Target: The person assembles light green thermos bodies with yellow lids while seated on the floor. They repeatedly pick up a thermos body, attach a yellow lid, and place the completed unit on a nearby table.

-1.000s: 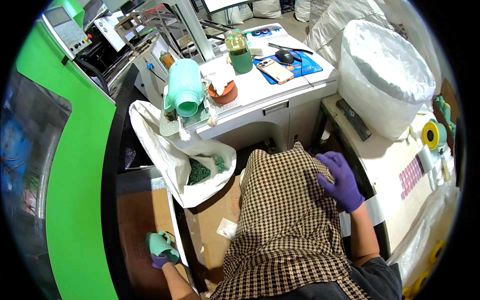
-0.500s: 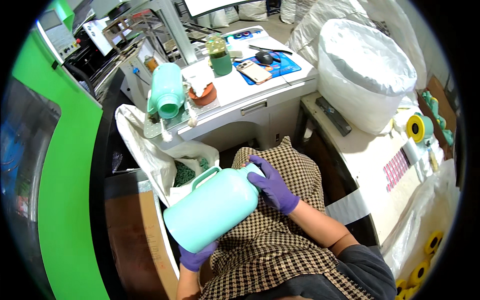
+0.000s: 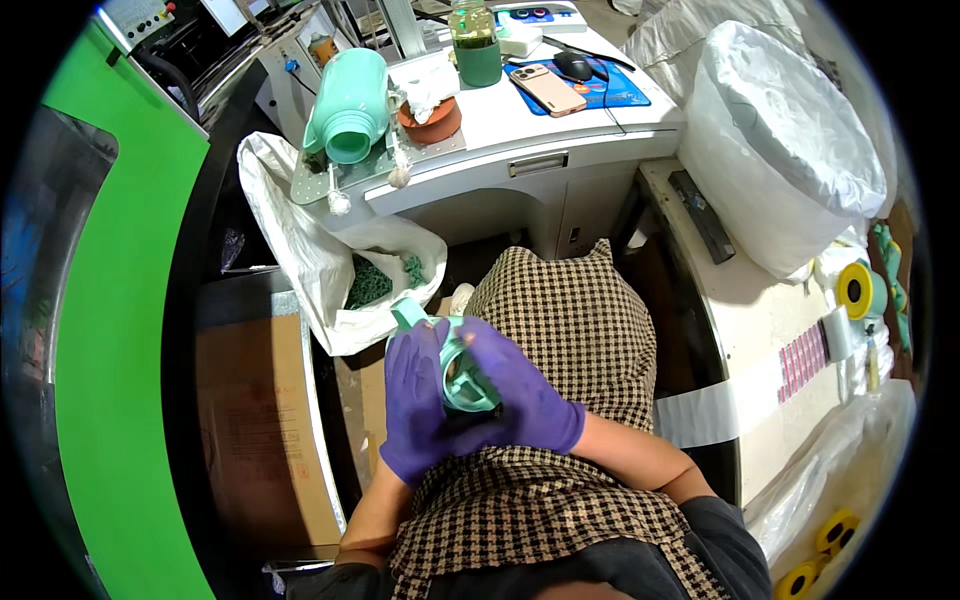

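A mint-green plastic jug shell (image 3: 478, 396) is between my two hands above my lap, its round open end turned up toward me. Part of its looped handle (image 3: 408, 312) sticks out on the far left side. My left hand (image 3: 412, 405), in a purple glove, is closed round its left side. My right hand (image 3: 525, 395), gloved the same, wraps the right side, slightly blurred. Both hands hide most of the jug's body. A checked apron (image 3: 565, 315) covers my lap beneath it.
On the white desk (image 3: 610, 145) lie a second mint-green jug (image 3: 350, 105), an orange-brown round container (image 3: 430, 122), a glass bottle (image 3: 476, 50) and a phone (image 3: 548, 90). A white sack (image 3: 290, 230) holds green scraps. Left stands a cardboard box (image 3: 250, 420); right, a lined bin (image 3: 770, 150).
The jug has swung from lying sideways to its open end facing me. My left hand has moved up from its base to its side. The view has shifted, with the desk higher.
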Demonstrator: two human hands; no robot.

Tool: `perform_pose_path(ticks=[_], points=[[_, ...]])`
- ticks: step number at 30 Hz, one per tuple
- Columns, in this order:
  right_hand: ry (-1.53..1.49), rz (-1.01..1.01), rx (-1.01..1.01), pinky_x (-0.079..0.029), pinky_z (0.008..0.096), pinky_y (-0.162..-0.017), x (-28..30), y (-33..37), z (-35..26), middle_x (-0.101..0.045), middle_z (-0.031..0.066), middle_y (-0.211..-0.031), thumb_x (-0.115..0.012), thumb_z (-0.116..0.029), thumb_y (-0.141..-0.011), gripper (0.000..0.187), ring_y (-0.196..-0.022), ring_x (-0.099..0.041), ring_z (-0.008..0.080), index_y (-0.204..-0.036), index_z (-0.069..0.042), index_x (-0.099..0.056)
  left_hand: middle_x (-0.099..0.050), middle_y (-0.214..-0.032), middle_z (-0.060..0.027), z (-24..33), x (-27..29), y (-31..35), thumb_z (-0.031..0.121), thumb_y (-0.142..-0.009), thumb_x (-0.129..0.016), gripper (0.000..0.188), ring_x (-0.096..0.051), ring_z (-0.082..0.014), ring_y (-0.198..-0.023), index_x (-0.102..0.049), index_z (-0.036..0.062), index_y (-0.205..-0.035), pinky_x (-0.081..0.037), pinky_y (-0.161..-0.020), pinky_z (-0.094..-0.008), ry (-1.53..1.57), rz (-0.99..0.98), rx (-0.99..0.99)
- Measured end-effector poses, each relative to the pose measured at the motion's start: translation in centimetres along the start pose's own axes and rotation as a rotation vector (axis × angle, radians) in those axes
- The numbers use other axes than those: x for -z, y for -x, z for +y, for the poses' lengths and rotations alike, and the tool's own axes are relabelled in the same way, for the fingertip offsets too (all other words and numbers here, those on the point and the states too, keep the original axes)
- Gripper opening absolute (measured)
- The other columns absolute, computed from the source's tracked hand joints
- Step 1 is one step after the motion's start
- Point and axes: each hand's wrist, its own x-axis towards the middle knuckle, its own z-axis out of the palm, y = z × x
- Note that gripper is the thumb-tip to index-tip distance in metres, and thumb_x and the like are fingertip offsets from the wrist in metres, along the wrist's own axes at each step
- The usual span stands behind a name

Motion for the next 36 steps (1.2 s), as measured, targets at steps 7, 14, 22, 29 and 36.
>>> perform_pose_path(ticks=[7, 14, 22, 29, 36], points=[[0.486, -0.283, -0.007, -0.053, 0.0374, -0.072, 1.0, 4.3, -0.2, -0.059, 0.0058, -0.128, -0.085, -0.047, -0.072, 0.068, -0.083, -0.062, 0.0204, -0.128, -0.014, -0.064, -0.062, -0.121, -0.0187, -1.5, -2.1, 1.1, 0.039, -0.062, -0.091, 0.085, -0.060, -0.0401, -0.109, -0.055, 0.0001, -0.128, -0.042, -0.101, -0.0512, -0.090, 0.124, 0.060], [0.549, -0.427, -0.218, -0.056, 0.0365, -0.064, 1.0, 3.9, 0.4, -0.067, 0.0077, -0.102, -0.077, -0.019, -0.077, 0.030, -0.075, -0.068, 0.0248, -0.104, -0.010, -0.069, -0.069, -0.118, -0.0099, -0.1, -4.7, 1.7, 0.050, -0.074, -0.082, 0.072, -0.066, -0.0333, -0.108, -0.056, 0.0074, -0.126, -0.041, -0.104, -0.0575, -0.131, 0.183, -0.134], [0.570, -0.397, -0.254, -0.056, 0.0371, -0.061, 0.8, 7.9, 1.3, -0.067, 0.0133, -0.096, -0.073, -0.023, -0.082, 0.028, -0.076, -0.069, 0.0281, -0.102, -0.004, -0.065, -0.071, -0.115, -0.0060, 1.2, -4.1, 0.8, 0.046, -0.075, -0.076, 0.052, -0.067, -0.0281, -0.109, -0.073, 0.0117, -0.115, -0.043, -0.102, -0.0542, -0.190, 0.019, -0.236], [0.442, -0.232, -0.150, -0.055, 0.0314, -0.065, 2.5, 6.9, -1.0, -0.064, 0.0085, -0.102, -0.074, -0.015, -0.085, 0.031, -0.080, -0.067, 0.0233, -0.114, -0.011, -0.063, -0.068, -0.123, -0.0084, -1.2, -3.7, 1.4, 0.043, -0.073, -0.083, 0.066, -0.063, -0.0309, -0.118, -0.065, 0.0067, -0.125, -0.038, -0.108, -0.0546, -0.063, 0.123, -0.215], [-0.358, 0.205, -0.992, -0.045, 0.0243, -0.050, 3.6, 10.6, 0.1, -0.065, 0.0036, -0.082, -0.060, -0.014, -0.098, 0.021, -0.057, -0.056, 0.0113, -0.113, 0.000, -0.062, -0.065, -0.127, -0.0042, 2.5, -5.2, 1.1, 0.039, -0.084, -0.072, 0.065, -0.060, -0.0241, -0.123, -0.054, 0.0246, -0.145, -0.036, -0.113, -0.0531, -0.342, 0.020, -0.309]])
